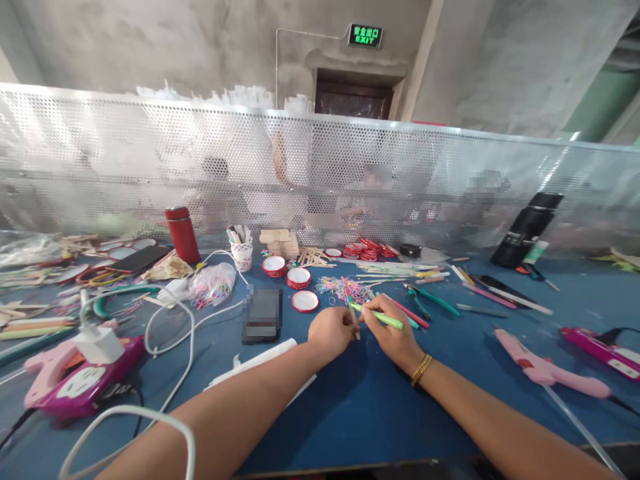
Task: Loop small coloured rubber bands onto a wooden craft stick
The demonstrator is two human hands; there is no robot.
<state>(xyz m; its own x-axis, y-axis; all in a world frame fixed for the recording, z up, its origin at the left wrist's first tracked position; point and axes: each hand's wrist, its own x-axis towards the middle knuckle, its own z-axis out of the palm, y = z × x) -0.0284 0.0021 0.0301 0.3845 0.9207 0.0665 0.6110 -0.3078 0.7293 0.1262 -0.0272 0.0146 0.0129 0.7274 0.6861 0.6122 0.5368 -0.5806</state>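
In the head view my left hand (pixel 331 331) is closed on a narrow wooden craft stick (pixel 355 327), holding it upright above the blue table. The stick's upper end looks green. Between the fingers of my right hand (pixel 395 341) is a light green marker pen (pixel 387 319), its tip end close to the stick; I cannot tell whether they touch. Just beyond both hands lies a loose pile of small colourful rubber bands (pixel 340 288). Left of the pile sit a round red-rimmed lid (pixel 305 301) and small red tins with white insides (pixel 299 278).
A dark phone-like object (pixel 262 313) lies left of my hands, near a white cable (pixel 193 333). Pliers (pixel 419 303) and a pink glue gun (pixel 543 367) are on the right. A red flask (pixel 183 233) and a pen cup (pixel 243 255) stand before the perforated metal screen (pixel 300 153).
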